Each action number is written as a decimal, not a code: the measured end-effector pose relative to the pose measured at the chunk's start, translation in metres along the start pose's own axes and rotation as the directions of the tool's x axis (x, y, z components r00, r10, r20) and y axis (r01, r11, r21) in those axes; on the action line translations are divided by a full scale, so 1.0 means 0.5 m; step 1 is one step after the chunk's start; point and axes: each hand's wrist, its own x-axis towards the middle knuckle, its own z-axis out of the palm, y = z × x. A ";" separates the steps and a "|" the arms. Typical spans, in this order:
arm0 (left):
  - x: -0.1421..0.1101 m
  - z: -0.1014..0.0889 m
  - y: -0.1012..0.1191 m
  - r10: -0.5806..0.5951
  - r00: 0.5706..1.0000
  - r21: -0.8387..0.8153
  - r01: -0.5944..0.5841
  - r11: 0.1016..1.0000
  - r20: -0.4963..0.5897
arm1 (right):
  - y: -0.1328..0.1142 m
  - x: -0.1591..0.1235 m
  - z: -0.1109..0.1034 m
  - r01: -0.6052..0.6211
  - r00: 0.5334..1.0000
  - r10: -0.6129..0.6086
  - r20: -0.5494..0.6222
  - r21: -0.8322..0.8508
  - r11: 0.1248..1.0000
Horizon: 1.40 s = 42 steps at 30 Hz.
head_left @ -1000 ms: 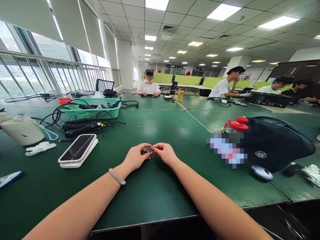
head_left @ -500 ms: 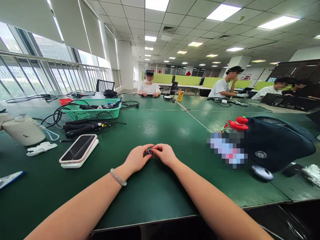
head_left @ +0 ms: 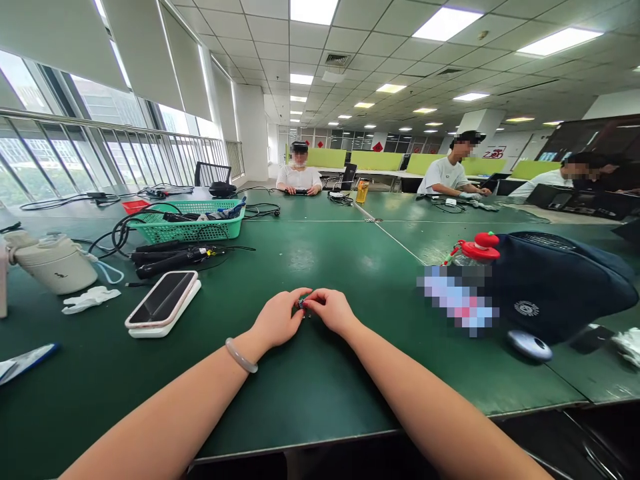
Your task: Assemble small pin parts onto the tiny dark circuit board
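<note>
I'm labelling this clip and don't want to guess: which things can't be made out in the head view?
- Small part between the hands: too small, partly covered by fingers.
- Patterned item by the dark bag: pixelated.
- Pink object: cut off by the left edge.
- Green basket's lower contents: hidden by its front wall.

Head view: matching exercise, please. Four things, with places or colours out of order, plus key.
Things:
1. Basket
2. Phone
3. Bangle
4. Red-lidded bottle

Places or colours:
A. Around the left wrist
B. Beside the navy bag
C. Mint green
D. On a white slab

Pairs: 1-C, 2-D, 3-A, 4-B
</note>
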 end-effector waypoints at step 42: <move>-0.001 -0.015 0.021 -0.022 0.996 -0.138 0.034 0.990 0.086 | -0.012 -0.009 -0.015 0.232 0.971 -0.216 0.098 -0.195 0.953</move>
